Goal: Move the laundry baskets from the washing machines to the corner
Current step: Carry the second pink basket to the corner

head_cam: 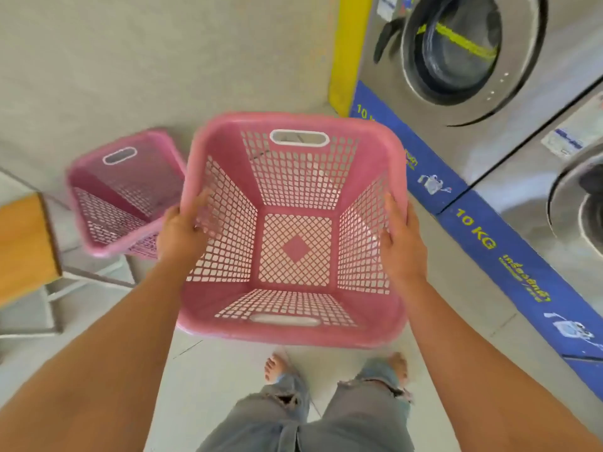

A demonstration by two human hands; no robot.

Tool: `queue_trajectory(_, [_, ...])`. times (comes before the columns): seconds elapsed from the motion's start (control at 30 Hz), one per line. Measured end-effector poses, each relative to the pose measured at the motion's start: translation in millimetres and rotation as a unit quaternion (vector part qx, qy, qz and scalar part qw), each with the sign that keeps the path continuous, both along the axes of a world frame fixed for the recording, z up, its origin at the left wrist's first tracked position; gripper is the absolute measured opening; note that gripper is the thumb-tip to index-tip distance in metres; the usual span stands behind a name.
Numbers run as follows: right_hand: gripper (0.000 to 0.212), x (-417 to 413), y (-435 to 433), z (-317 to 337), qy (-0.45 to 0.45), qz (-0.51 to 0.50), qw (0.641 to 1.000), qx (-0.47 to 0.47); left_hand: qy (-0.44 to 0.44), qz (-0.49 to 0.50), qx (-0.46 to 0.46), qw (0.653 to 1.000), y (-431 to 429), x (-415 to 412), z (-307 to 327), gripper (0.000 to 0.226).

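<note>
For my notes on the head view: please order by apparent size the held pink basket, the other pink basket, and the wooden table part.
1. Held pink basket, largest; it is nearer the camera.
2. Other pink basket.
3. Wooden table part, cut by the frame edge, so its rank is unsure.

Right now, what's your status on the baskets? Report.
Left hand and right hand grip held basket by opposite rims, empty. Second basket tilted ahead-left by wall. Wooden table close on left.
</note>
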State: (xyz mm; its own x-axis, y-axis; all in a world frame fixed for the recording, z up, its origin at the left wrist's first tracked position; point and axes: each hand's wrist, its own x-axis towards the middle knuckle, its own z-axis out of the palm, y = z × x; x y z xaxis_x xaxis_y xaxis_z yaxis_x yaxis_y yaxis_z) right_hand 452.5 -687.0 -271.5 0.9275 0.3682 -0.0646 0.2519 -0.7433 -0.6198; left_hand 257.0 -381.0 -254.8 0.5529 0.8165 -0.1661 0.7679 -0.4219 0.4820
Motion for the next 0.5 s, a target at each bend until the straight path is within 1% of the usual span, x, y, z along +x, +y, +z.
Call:
queue_trajectory(0.07, [0.072, -10.9, 42.6, 14.5, -0.021, 0.024, 0.999, 0.024, -0.023, 0.033, 0.024, 0.999, 30.0, -25.2, 17.1, 0.078])
queue_trajectory(0.17, [0.072, -25.2, 103.0, 36.4, -0.057, 0.065, 0.994, 0.064, -0.081, 0.074, 0.067, 0.992, 68.2, -63.4, 39.6, 0.073])
queue_trajectory(0.23, [0.071, -33.1, 139.1, 50.8, -0.079, 0.089, 0.989, 0.086, -0.115, 0.108, 0.083, 0.984, 86.9, -87.3, 51.2, 0.075])
queue_trajectory(0.37, [0.069, -52.2, 201.6, 74.2, -0.136, 0.143, 0.974, 0.112, -0.159, 0.2, 0.109, 0.961, 114.2, -129.7, 67.9, 0.076])
queue_trajectory(0.5, [0.066, -66.9, 256.3, 85.7, -0.157, 0.183, 0.962, 0.128, -0.196, 0.262, 0.133, 0.936, 135.7, -164.0, 69.2, 0.072])
